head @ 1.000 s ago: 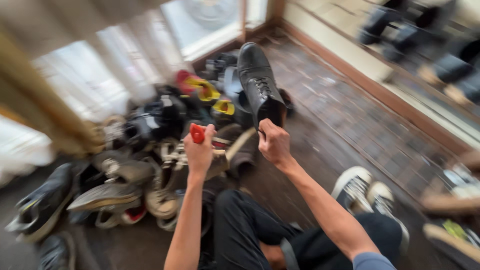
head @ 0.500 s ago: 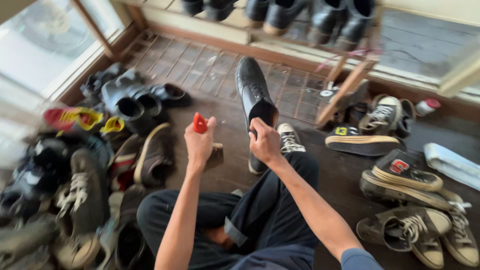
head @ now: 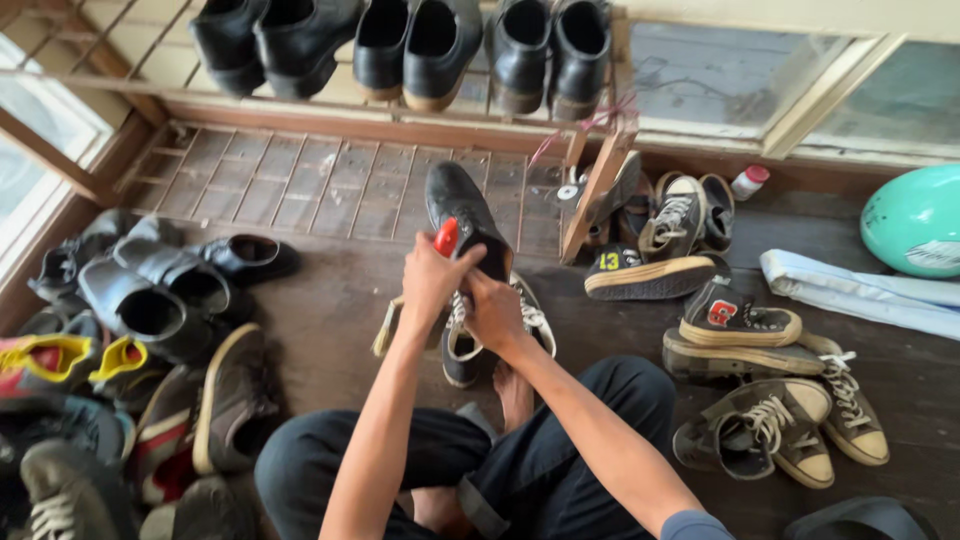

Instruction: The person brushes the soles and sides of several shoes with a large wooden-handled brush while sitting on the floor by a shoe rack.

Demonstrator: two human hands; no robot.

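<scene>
Dark wooden floor (head: pixel 330 300) strewn with shoes, below a slatted rack (head: pixel 300 100) carrying black leather shoes.

Seated cross-legged in dark trousers, the person holds a black leather shoe (head: pixel 462 215) up off the floor in front of the knees, its toe pointing away; the right hand (head: pixel 497 312) is closed around the shoe's heel end. The left hand (head: pixel 430 275) is closed on a small red-capped item (head: pixel 446 237), held touching the shoe's left side, with a pale brush (head: pixel 386 325) showing just beneath that hand. Under the hands lie white-laced sneakers (head: pixel 530 320). More black shoes (head: pixel 160 290) crowd the left, canvas sneakers (head: pixel 760 380) the right, near a folded light-blue cloth (head: pixel 860 290) and a teal balloon (head: pixel 915 220).
</scene>
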